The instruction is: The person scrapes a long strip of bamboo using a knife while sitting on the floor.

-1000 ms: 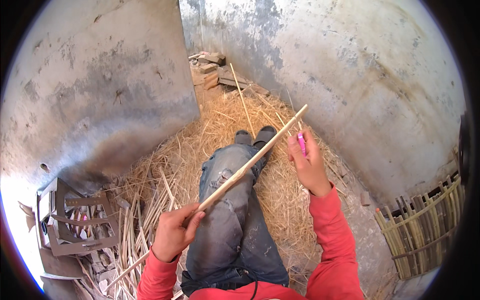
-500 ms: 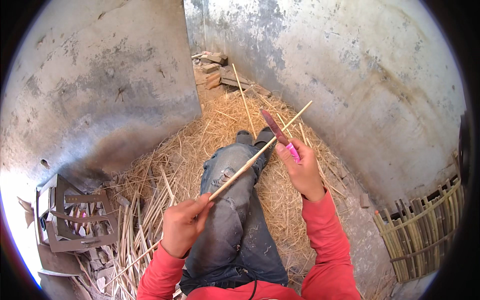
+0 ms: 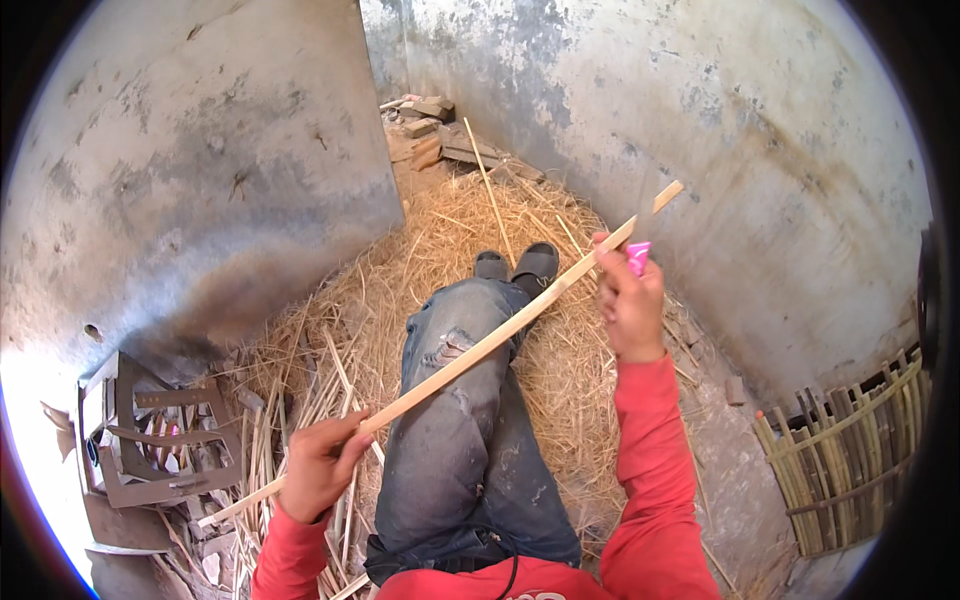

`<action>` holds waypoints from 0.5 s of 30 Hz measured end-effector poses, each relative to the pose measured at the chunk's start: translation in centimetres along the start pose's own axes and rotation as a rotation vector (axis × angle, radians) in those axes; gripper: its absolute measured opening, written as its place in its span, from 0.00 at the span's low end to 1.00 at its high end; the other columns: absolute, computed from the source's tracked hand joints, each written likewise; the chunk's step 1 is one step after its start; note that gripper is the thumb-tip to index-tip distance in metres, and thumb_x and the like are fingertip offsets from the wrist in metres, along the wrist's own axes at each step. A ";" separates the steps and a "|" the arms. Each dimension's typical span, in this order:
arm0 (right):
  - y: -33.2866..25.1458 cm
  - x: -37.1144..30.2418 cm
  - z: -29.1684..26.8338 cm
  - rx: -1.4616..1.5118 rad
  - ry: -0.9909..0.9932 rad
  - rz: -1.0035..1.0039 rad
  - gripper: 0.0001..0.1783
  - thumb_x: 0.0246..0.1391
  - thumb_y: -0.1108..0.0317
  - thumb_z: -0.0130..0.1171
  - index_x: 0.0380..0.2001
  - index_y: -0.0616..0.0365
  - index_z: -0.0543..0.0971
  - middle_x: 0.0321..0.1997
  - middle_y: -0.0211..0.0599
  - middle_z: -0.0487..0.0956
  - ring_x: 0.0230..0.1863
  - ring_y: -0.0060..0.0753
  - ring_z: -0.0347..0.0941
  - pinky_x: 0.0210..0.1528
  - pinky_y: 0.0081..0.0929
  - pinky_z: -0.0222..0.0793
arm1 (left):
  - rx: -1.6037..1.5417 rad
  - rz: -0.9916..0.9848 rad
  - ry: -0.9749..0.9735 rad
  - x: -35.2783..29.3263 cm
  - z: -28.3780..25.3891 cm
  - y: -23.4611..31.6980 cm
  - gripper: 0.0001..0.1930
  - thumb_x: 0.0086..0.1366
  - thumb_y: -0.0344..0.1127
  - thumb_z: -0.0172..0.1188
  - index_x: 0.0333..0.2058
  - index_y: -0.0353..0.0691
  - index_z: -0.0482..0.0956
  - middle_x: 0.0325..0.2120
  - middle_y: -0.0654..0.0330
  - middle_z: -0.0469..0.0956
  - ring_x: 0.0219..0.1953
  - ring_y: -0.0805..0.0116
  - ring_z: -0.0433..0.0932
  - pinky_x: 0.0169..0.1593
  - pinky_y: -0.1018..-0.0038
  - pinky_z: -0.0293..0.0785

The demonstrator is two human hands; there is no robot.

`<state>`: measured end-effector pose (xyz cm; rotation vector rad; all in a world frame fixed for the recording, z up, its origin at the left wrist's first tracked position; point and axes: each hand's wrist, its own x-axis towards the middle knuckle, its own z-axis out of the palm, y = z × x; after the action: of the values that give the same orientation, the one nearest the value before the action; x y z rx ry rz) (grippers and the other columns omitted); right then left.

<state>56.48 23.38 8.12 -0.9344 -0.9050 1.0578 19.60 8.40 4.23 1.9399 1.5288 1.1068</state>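
A long pale bamboo strip (image 3: 480, 348) slants across my lap, its broad face turned up, its far end near the right wall. My left hand (image 3: 322, 462) grips its lower part, and a short tail of the strip sticks out behind that hand. My right hand (image 3: 634, 305) is closed around the pink handle of a knife (image 3: 639, 257). The blade is faint with motion and lies across the strip near the far end. The right thumb is at the strip; whether it presses on it I cannot tell.
Wood shavings (image 3: 450, 215) cover the floor around my outstretched legs (image 3: 445, 420). At left lie many loose strips (image 3: 262, 440) beside a tipped wooden frame (image 3: 170, 490). A slatted bamboo piece (image 3: 850, 460) leans at right. Bricks (image 3: 425, 130) sit at the far corner between walls.
My right hand with the knife has moved up and right along the strip. My left hand has slid lower left, and the strip now shows its broad face.
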 end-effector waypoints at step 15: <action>-3.9 4.8 -7.4 0.159 0.220 -0.137 0.22 0.69 0.54 0.58 0.56 0.60 0.79 0.17 0.13 0.58 0.14 0.08 0.48 0.13 0.16 0.46 | -0.135 -0.267 -0.268 -2.3 -7.8 -4.0 0.10 0.68 0.33 0.65 0.40 0.31 0.86 0.22 0.67 0.79 0.24 0.82 0.69 0.27 0.79 0.64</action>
<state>65.63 25.79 9.98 -0.8264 -0.6821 0.8773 10.81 6.34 5.16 1.6597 1.4726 0.7810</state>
